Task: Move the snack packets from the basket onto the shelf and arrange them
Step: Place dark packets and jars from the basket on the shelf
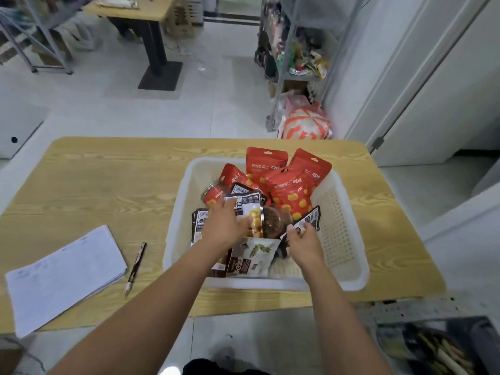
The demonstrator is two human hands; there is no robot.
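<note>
A white plastic basket point(341, 220) stands on a wooden table point(108, 182). It holds several snack packets: red ones point(289, 190) leaning at the back, dark and white ones in the middle, a pale packet point(257, 255) at the front, and a clear jar with a red label point(213, 193). My left hand point(226, 226) reaches into the pile, fingers spread over a black-and-white packet point(244, 203) with yellow contents. My right hand point(304, 240) pinches the edge of a dark packet point(311, 219) at the basket's right.
A stack of papers point(65, 274) and a pen point(136, 266) lie on the table's left part. A metal shelf rack point(295, 50) with goods stands beyond the table at the right, bags at its foot. Another table point(151, 12) stands far back.
</note>
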